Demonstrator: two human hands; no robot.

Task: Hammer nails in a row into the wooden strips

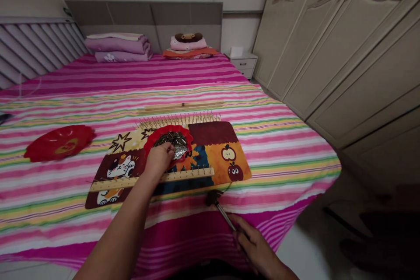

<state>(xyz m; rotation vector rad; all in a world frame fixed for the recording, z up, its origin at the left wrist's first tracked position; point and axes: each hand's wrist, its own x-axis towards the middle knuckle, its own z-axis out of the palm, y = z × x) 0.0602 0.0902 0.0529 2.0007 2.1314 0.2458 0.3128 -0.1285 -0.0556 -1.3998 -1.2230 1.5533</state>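
Fingers of the left hand (158,159) press together at nails (179,138) in the red bowl (149,141), their catch unclear; the right hand (257,247) grips a hammer (225,216) right of the bowl. Picking nails seems in hand; lifting one calls for firm pinching.

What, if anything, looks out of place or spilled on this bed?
The red bowl of nails and the near nail-studded wooden strip look odd on a bed, a soft place for sharp things. I see no spill.

Red bowl (151,139); patchwork mat (213,134) in maroon, orange, blue; pink-striped bedspread (278,146)
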